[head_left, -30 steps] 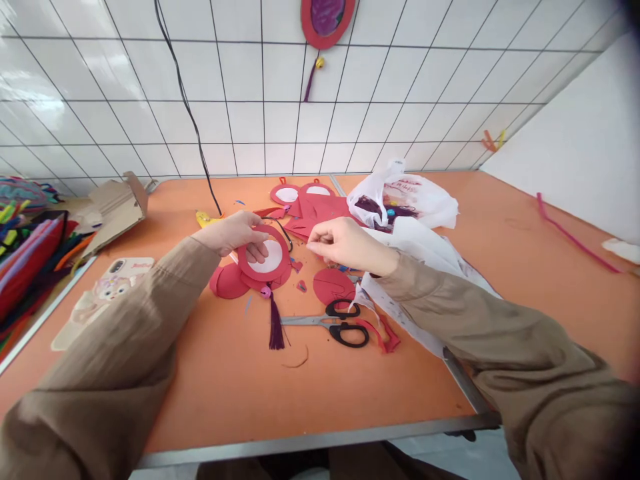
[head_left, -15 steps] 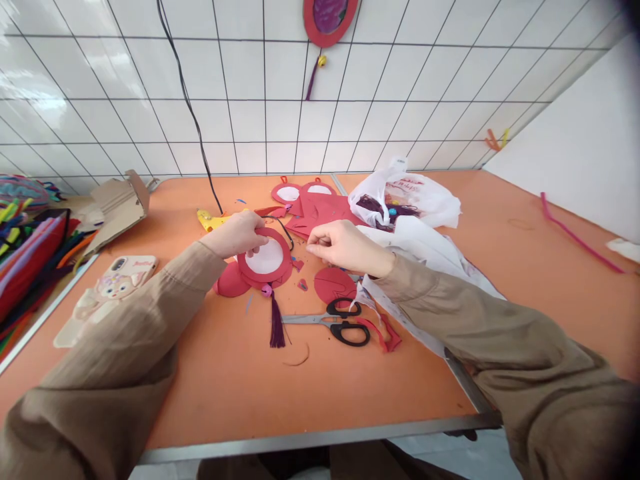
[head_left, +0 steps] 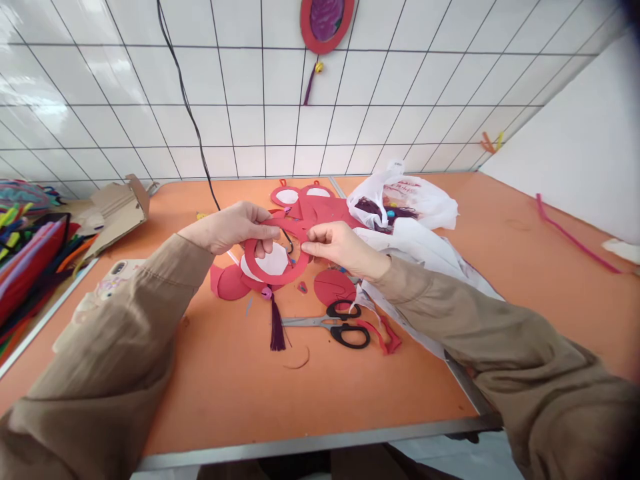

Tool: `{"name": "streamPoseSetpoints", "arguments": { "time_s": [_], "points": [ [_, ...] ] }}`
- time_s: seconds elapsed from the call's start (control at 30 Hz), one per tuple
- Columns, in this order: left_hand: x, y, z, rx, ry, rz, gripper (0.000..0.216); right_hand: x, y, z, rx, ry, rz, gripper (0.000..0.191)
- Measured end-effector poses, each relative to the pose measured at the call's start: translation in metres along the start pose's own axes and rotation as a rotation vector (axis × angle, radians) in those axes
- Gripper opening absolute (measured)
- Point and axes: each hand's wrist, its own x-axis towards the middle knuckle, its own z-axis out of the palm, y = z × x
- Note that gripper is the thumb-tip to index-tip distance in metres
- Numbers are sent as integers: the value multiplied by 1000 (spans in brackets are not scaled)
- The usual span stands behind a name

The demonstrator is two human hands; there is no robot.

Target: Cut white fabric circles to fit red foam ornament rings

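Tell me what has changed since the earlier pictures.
The red ring has shifted to the right over the white disc, which now shows past its lower-left edge. The right hand, earlier apart from the ring, has taken hold of its right side; the left hand still holds it. Scissors and purple tassel stayed put.

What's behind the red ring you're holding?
Through the ring, part of a white disc, a black cord and some orange table show. The ring and left fingers hide the rest.
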Motion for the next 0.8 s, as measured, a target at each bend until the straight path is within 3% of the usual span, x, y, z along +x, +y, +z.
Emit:
{"name": "streamPoseSetpoints", "arguments": {
  "time_s": [0.1, 0.2, 0.27, 0.33, 0.4, 0.53, 0.63, 0.8],
  "points": [
    [0, 0, -2, -65, 31, -10, 27, 0, -1, -1, 31, 9, 27, 33],
    [1, -1, -5, -79, 171, -50, 31, 2, 1, -4, -51, 63, -10, 32],
    [2, -2, -8, -30, 277, -80, 29, 3, 4, -4, -170, 184, -141, 29],
    [2, -3, -10, 6, 325, -125, 29, 2, 5, -5, -341, 335, -365, 20],
    [2, -3, -12, -11, 288, -181, 32, 0, 6, -5, -526, 422, -618, 11],
    [2, -2, -11, -82, 207, -201, 32, -4, 8, -6, -712, 433, -949, 24],
    [4, -3, -8, -108, 185, -158, 21, -4, 11, -8, -664, 466, -1024, 25],
    [6, -8, -5, -96, 74, -101, 13, -2, 17, -9, -526, 505, -955, 19]
  ]
}}
